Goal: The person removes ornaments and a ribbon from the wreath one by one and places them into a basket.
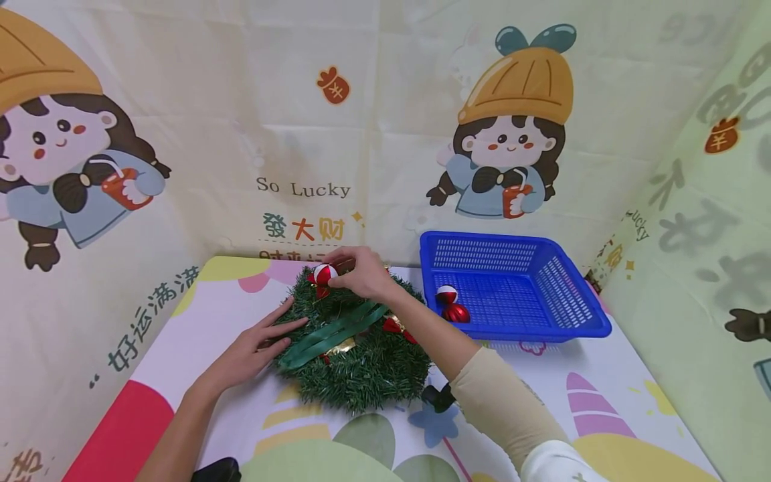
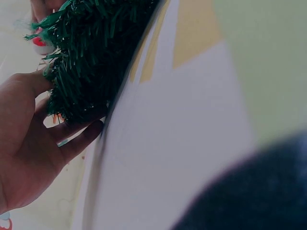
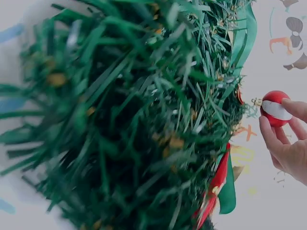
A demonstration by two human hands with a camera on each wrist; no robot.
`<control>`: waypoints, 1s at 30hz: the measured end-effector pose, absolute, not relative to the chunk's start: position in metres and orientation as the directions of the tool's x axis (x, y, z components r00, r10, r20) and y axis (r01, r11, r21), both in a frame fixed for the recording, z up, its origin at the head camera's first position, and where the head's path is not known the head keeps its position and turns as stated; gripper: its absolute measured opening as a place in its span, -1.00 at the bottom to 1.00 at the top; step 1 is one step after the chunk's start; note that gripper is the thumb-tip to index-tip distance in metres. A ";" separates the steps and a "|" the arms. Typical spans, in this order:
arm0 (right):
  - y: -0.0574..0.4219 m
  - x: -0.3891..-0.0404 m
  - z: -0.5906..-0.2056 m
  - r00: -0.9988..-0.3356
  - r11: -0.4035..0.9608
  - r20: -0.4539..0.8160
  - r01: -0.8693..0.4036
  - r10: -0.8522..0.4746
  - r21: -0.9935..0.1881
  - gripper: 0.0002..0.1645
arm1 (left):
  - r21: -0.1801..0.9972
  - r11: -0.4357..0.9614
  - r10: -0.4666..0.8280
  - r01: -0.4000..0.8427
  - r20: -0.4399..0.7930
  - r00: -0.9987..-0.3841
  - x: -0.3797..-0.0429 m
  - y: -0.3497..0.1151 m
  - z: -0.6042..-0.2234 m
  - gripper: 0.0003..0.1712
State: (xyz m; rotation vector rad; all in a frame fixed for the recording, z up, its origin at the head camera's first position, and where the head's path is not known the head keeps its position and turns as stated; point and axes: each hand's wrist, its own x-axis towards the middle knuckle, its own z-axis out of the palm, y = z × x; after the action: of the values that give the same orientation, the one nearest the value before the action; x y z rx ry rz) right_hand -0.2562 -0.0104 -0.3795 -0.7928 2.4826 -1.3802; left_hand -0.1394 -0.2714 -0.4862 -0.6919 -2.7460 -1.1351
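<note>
A green tinsel wreath (image 1: 361, 378) lies on the table, with a dark green ribbon (image 1: 331, 336) across it and red bows (image 1: 399, 327) among its needles. Over its far left part, my right hand (image 1: 361, 271) pinches a red and white Christmas ball (image 1: 325, 274) between thumb and fingers. The ball's small gold cap (image 3: 257, 101) points toward the wreath in the right wrist view. My left hand (image 1: 258, 347) rests against the wreath's left edge with its fingers spread and fairly straight; in the left wrist view, needles hide some fingertips.
To the right of the wreath stands a blue plastic basket (image 1: 518, 333). Inside its left end lie a red and white ball (image 1: 446, 294) and a shiny red ball (image 1: 456, 313). A printed cloth wall (image 1: 385, 154) rises right behind the table.
</note>
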 end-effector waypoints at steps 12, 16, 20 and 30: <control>0.026 -0.257 -0.379 -0.861 0.345 0.127 -0.327 -0.492 -0.880 -0.57 | 0.639 0.631 0.371 0.440 0.250 -0.895 -0.139 -0.271 -0.486 -0.48; 0.037 -0.253 -0.378 -0.854 0.307 0.140 -0.326 -0.501 -0.894 -0.55 | 0.639 0.629 0.372 0.442 0.252 -0.894 -0.139 -0.272 -0.487 -0.49; 0.046 -0.248 -0.375 -0.858 0.291 0.140 -0.315 -0.494 -0.903 -0.54 | 0.635 0.634 0.372 0.442 0.251 -0.894 -0.139 -0.272 -0.487 -0.48; 0.065 -0.239 -0.373 -0.875 0.268 0.172 -0.317 -0.453 -0.910 -0.53 | 0.642 0.628 0.371 0.441 0.251 -0.894 -0.141 -0.273 -0.489 -0.48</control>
State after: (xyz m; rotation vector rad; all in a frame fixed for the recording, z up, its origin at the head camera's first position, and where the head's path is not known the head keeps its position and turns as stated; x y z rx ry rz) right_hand -0.2387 0.0648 -0.3728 -0.7340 2.4012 -1.6763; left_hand -0.1406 -0.2726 -0.4886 -0.6869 -2.7480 -1.1224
